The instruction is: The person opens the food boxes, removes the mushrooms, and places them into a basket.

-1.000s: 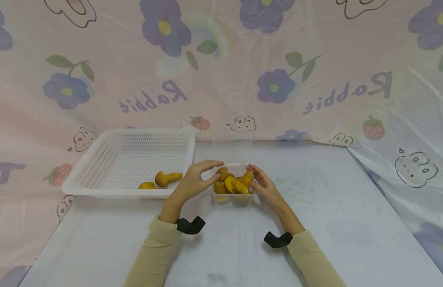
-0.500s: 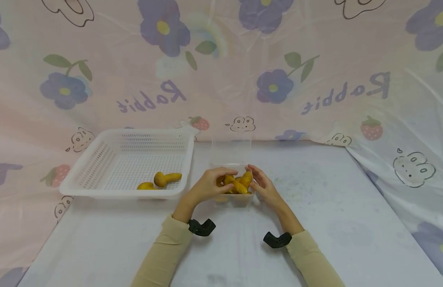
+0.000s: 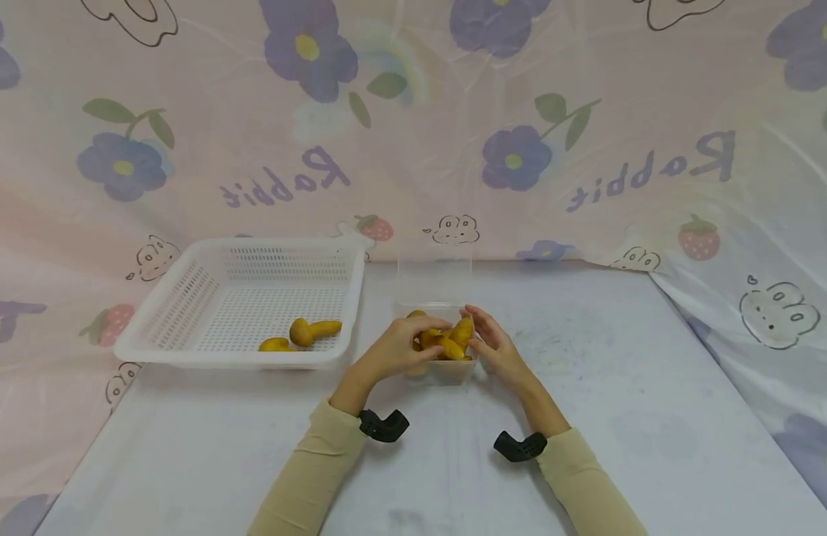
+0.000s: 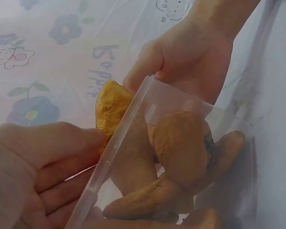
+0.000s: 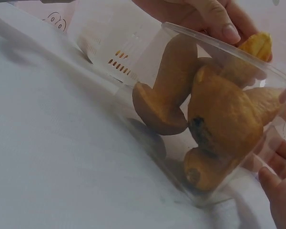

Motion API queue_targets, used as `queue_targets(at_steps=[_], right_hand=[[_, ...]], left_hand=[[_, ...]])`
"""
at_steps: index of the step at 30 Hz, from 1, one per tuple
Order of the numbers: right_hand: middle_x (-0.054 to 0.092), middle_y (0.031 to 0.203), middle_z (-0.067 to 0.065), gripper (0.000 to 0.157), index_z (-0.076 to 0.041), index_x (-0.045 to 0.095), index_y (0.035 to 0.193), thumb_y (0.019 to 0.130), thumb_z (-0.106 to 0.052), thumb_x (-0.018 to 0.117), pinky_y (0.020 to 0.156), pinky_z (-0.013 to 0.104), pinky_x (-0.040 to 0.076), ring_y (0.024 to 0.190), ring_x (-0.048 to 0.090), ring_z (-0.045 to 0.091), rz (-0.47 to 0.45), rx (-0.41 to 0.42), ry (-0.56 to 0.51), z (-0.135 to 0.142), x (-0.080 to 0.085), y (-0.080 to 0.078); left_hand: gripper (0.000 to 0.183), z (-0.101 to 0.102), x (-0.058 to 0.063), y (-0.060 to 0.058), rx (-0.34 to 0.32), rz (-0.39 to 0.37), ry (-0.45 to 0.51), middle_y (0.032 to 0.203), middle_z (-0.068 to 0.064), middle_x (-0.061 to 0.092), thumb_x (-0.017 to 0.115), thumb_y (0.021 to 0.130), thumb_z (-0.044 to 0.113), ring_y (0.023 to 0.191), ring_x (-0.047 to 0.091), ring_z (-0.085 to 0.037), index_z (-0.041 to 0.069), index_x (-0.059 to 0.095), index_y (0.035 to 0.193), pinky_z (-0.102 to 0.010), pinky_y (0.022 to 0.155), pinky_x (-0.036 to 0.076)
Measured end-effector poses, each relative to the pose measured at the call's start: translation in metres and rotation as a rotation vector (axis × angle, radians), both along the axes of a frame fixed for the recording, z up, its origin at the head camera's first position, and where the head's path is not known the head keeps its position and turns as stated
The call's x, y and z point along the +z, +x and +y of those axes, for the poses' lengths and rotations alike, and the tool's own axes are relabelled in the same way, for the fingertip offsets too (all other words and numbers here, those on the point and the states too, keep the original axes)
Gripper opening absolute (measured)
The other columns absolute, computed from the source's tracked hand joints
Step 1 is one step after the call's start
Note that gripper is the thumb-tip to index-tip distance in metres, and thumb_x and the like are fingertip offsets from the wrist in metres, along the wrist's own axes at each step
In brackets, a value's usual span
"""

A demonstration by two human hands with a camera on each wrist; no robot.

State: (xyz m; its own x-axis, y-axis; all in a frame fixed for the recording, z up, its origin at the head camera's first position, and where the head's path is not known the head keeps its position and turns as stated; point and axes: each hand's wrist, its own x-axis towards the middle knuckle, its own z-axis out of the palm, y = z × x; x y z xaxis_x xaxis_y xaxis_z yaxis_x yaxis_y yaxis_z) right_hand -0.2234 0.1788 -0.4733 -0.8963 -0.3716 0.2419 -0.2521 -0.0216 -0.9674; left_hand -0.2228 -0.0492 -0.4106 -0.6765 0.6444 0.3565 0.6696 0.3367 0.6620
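A clear plastic box of yellow-brown mushrooms stands on the white table before me. My left hand reaches over its left side, thumb and fingers about a yellow mushroom at the rim, also in the left wrist view as a yellow mushroom. Its lower part is hidden by the fingers and wall. My right hand holds the box's right side, fingers at the back corner and thumb near the front. Through the wall, mushrooms lie piled at various angles.
A white perforated basket stands to the left, with a mushroom and a partly hidden mushroom in it. The box's clear lid stands raised behind it. A printed curtain hangs along the table's back edge.
My left hand has moved right, from the box's left rim to over the mushrooms, lowering a mushroom there. The right hand stays on the box; the basket is unchanged.
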Motion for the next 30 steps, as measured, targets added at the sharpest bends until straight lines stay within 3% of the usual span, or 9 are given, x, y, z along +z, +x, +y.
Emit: queue_targets(at_steps=[10, 30], right_hand=[[0.021, 0.156, 0.030, 0.058, 0.003, 0.019, 0.150, 0.101, -0.012, 0.047, 0.105, 0.000, 0.031, 0.149, 0.012, 0.043, 0.001, 0.006, 0.014, 0.0011, 0.0015, 0.0014], [0.019, 0.158, 0.029, 0.059, 0.002, 0.018, 0.151, 0.102, -0.013, 0.046, 0.104, -0.001, 0.032, 0.150, 0.009, 0.043, -0.027, 0.007, 0.004, 0.0010, 0.0019, 0.0020]], left_hand=[[0.033, 0.0036, -0.0012, 0.0015, 0.006, 0.009, -0.091, 0.118, -0.014, 0.069, 0.067, 0.088, 0.006, 0.101, 0.063, -0.024, 0.000, 0.064, 0.121, -0.034, 0.087, 0.058], [0.028, 0.0031, 0.0024, 0.0035, 0.036, 0.015, -0.085, 0.114, -0.010, 0.071, 0.066, 0.089, 0.006, 0.101, 0.064, -0.021, 0.005, 0.068, 0.117, -0.034, 0.088, 0.058]])
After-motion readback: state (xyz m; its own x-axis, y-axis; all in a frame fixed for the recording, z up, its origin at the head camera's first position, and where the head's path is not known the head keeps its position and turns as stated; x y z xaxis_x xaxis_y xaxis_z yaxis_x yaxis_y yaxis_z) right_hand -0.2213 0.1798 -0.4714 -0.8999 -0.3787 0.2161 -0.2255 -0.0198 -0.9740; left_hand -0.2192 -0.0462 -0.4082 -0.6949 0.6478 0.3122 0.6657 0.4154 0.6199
